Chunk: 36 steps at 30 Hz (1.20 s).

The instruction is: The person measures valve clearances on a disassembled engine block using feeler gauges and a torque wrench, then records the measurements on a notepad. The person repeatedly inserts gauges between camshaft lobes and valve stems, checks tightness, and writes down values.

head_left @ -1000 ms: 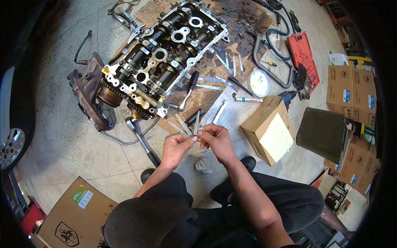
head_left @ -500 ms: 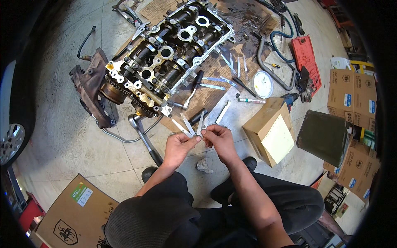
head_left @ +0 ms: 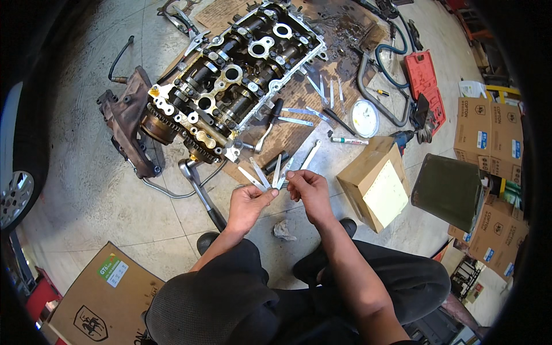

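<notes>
My left hand (head_left: 248,202) holds a fan of thin metal gauge blades (head_left: 270,172) spread upward between thumb and fingers. My right hand (head_left: 307,188) pinches one of the blades at the right side of the fan. Both hands hover above the concrete floor, just in front of an engine cylinder head (head_left: 236,86) lying on cardboard, with camshafts and a timing chain showing. More loose blades (head_left: 310,112) lie on the cardboard to the right of the head.
A ratchet handle (head_left: 198,187) lies left of my hands. A small cardboard box (head_left: 374,181) sits at the right, a round gauge (head_left: 364,118) and marker pen (head_left: 348,140) beyond it. Red tool case (head_left: 424,80), hoses, stacked cartons at right, a car wheel (head_left: 16,198) at left.
The view has shifted slightly. My hands have stayed together, spreading the blades into a wider fan; my right fingers have moved along the blades.
</notes>
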Available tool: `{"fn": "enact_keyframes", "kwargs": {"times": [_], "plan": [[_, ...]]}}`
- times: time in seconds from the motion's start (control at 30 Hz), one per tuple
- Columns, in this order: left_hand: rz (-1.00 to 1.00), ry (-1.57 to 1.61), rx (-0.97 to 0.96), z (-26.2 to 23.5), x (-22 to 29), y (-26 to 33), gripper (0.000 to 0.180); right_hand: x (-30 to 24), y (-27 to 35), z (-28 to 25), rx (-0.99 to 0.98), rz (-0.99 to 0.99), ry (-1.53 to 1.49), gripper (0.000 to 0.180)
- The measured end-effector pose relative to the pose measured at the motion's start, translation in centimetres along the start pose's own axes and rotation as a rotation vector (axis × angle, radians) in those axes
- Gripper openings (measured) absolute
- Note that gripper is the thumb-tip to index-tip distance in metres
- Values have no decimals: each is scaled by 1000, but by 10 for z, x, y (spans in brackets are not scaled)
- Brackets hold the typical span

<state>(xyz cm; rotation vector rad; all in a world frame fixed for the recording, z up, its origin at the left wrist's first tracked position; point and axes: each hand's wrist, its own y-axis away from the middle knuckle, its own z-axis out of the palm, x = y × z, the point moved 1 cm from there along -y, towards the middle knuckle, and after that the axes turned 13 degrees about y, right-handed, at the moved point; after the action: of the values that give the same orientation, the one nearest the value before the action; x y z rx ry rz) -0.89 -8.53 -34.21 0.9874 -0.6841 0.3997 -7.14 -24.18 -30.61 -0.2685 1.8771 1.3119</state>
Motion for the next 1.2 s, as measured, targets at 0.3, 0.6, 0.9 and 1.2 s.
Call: {"fn": "enact_keyframes", "kwargs": {"times": [0.3, 0.6, 0.9, 1.2], "plan": [[-22, -34, -14, 0, 6, 3, 24, -1, 3, 8, -55, -34, 39, 20], [-30, -92, -48, -2, 4, 6, 25, -13, -14, -16, 84, -20, -98, 16], [-46, 9, -29, -3, 2, 7, 25, -12, -10, -17, 136, -34, 174, 26], [-43, -50, 15, -11, -9, 2, 23, -5, 0, 0, -150, 98, 26, 13]]}}
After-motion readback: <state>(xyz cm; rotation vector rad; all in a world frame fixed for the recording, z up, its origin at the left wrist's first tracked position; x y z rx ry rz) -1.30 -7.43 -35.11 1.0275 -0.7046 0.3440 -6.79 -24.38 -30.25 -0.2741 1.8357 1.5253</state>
